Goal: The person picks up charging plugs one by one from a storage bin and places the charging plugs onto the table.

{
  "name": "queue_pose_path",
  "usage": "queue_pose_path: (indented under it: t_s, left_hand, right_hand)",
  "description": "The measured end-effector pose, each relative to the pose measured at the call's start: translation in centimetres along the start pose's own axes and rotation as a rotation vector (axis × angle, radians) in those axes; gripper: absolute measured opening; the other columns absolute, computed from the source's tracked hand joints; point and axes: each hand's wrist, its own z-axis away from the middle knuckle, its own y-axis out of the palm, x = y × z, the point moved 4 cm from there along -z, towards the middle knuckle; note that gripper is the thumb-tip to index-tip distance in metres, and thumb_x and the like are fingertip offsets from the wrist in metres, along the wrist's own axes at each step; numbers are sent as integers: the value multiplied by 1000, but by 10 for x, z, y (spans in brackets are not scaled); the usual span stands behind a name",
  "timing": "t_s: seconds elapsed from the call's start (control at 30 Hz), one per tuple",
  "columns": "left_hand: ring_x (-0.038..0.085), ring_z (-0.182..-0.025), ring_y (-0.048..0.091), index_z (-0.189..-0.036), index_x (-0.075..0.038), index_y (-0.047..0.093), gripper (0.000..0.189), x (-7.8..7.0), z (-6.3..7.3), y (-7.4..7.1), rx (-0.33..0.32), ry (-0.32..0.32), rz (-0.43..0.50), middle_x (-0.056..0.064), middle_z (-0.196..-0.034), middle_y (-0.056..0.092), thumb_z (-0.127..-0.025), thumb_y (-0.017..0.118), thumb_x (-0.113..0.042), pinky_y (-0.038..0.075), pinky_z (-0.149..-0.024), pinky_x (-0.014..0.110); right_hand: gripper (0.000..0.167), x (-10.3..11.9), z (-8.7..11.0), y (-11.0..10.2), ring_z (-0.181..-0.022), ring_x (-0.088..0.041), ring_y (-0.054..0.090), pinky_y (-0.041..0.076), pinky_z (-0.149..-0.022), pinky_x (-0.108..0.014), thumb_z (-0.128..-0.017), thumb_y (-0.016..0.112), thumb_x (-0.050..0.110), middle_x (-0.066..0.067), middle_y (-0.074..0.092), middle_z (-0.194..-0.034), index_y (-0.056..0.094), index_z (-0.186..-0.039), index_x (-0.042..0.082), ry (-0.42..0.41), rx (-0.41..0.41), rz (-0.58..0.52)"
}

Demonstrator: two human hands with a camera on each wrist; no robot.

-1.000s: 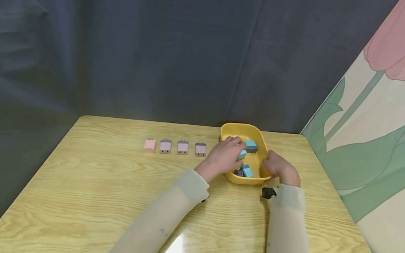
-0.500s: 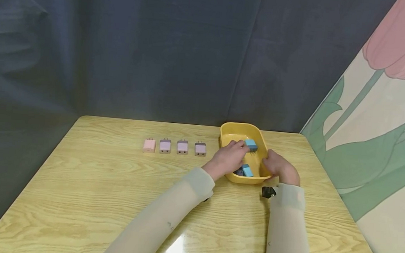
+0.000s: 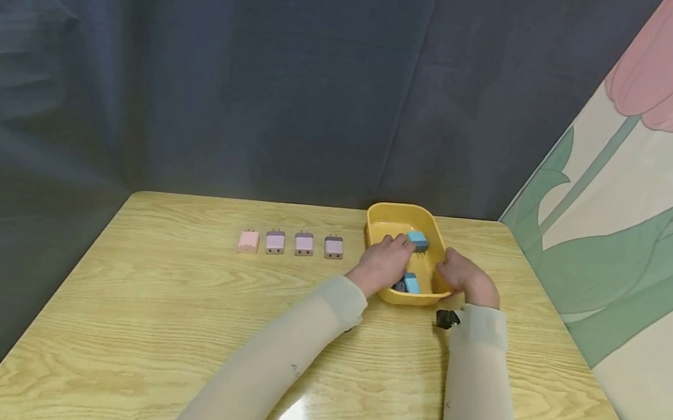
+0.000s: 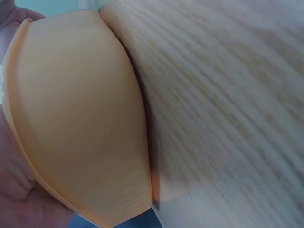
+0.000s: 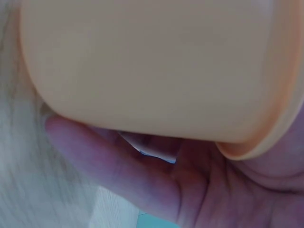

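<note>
A yellow plastic box (image 3: 400, 209) stands at the back right of the table, with blue two-pin charger plugs inside: one (image 3: 417, 241) near the far right, another (image 3: 411, 283) at the near end beside a dark one (image 3: 399, 285). My left hand (image 3: 384, 260) reaches over the box's left rim, its fingers bent down inside. Their tips are hidden, so I cannot tell whether they hold a plug. At the right wall my right hand (image 3: 465, 275) grips the box; in the right wrist view its thumb (image 5: 109, 166) lies along the outside.
Left of the box, a row of charger plugs lies on the table: one pink (image 3: 248, 241) and three lilac, the nearest of them (image 3: 333, 247) close to the box. A dark curtain (image 3: 274, 88) hangs behind the table (image 3: 158, 328). A painted wall (image 3: 631, 269) borders the right.
My left hand has shifted right and slightly down inside the box, covering the blue plug that showed at its fingers. The right hand keeps its grip on the box.
</note>
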Motion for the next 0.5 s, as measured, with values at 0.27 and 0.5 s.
queue_pose_path:
  t_s: [0.27,0.5]
  left_hand:
    - [17,-124,66,-151,-20,61,36,0,-3,2,9,-24,-10,2,-153,58,-116,50,-24,64,-94,30]
    - [16,-125,68,-148,-20,65,35,-1,-3,4,11,-34,-10,0,-150,63,-117,49,-23,63,-99,30]
  right_hand:
    - [46,0,0,0,-99,-32,63,54,-87,-40,-108,40,17,-21,59,-111,44,-145,-10,19,2,-2]
    - [46,1,1,1,-100,-33,63,54,-89,-41,-108,40,17,-22,59,-113,43,-145,-10,25,1,2]
